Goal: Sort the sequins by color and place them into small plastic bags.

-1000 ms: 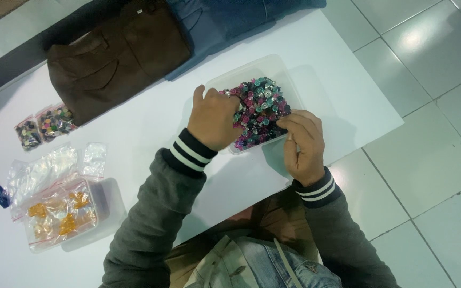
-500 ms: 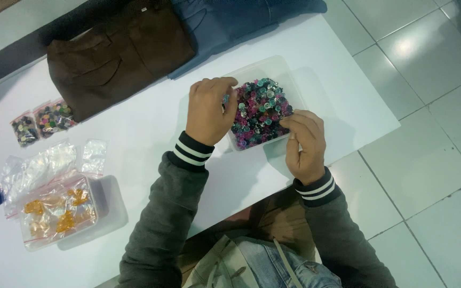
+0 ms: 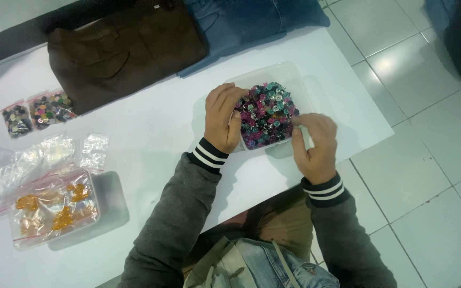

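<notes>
White table [image 3: 134, 138] w/ smooth top fills left & centre, its right corner jutting over the floor [image 3: 433, 176]. Floor = large pale grey tiles, thin dark grout lines, glossy; a bright patch of overhead light reflects off one tile near top right. Dark strip runs along table's far edge, top left. No walls/windows in view.

— What's at the far edge of the white table [image 3: 150, 133]?
— A brown garment [image 3: 124, 50], with blue jeans [image 3: 252, 24] beside it.
— And on the left?
— Two small bags of buttons [image 3: 38, 112], some empty clear bags [image 3: 44, 157], and a clear tub of orange pieces [image 3: 54, 208].
</notes>
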